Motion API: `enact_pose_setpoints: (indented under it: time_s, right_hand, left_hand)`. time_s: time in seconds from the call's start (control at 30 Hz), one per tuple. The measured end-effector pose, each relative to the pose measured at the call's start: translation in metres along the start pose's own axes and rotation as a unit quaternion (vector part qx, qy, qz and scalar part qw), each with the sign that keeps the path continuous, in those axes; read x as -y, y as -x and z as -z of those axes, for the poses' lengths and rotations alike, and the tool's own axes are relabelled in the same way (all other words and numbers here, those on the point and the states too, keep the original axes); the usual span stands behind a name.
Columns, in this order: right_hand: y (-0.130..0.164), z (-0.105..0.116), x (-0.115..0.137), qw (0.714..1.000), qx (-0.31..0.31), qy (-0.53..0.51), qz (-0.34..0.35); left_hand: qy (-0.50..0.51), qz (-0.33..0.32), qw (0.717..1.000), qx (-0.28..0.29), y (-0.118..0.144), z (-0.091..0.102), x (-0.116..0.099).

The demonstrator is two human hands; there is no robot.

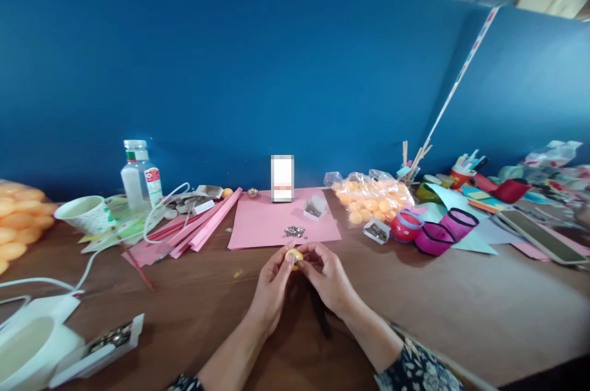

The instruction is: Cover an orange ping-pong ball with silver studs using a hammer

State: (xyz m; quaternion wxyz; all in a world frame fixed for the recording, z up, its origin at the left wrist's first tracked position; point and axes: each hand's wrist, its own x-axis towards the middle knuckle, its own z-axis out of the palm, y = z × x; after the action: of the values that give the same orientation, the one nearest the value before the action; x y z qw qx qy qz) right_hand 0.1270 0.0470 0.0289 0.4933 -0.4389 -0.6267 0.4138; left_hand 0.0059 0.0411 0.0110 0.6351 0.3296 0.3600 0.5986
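A small orange ball (294, 255) sits between the fingertips of both my hands just above the brown table (442, 311). My left hand (271, 286) grips it from the left. My right hand (325, 277) pinches it from the right, fingers curled. Just beyond lies a pink paper sheet (265, 222) with a small pile of shiny metal bits (295, 231) on it. A dark strip lies under my right wrist.
A clear bag of orange balls (371, 197), small white boxes (314, 208), pink and purple paper rings (436, 237), folded pink strips (203, 228), a paper cup (85, 214), a bottle (138, 176) and a white cable (92, 262) crowd the table. Blue wall behind.
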Motion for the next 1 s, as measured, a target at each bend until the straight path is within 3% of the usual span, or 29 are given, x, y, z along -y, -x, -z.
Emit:
enact_pose_setpoints:
  time_s: [0.1,0.3,0.43,0.53,0.67,0.73,0.87,1.0]
  right_hand:
    - [0.001,0.0,-0.001,1.0,-0.004,0.012,0.01]
    - [0.001,0.0,0.002,1.0,-0.02,0.001,0.005]
    - [0.008,0.024,0.013,0.999,-0.046,0.011,-0.015]
    - [0.027,0.052,0.017,0.993,-0.017,0.116,-0.013]
    - [0.06,0.079,0.013,0.933,0.027,0.357,-0.027]
    - [0.072,0.083,0.009,0.903,0.06,0.424,-0.035]
    - [0.077,0.086,0.003,0.88,0.079,0.468,-0.006]
    - [0.06,0.109,-0.01,0.871,0.059,0.488,0.002]
  left_hand:
    - [-0.009,0.008,1.0,0.016,-0.002,0.003,0.002]
    - [-0.029,-0.008,1.0,-0.006,-0.005,0.002,-0.003]
    - [0.019,0.001,0.997,-0.068,-0.006,0.002,-0.005]
    - [0.025,0.013,0.996,-0.081,-0.006,0.003,-0.003]
    - [-0.007,0.019,0.997,-0.08,-0.004,0.002,-0.002]
    - [-0.019,0.023,0.997,-0.076,-0.003,0.002,-0.002]
    - [-0.032,0.02,0.997,-0.065,-0.002,0.003,-0.002]
    - [-0.034,0.014,0.997,-0.071,-0.001,0.003,0.0]
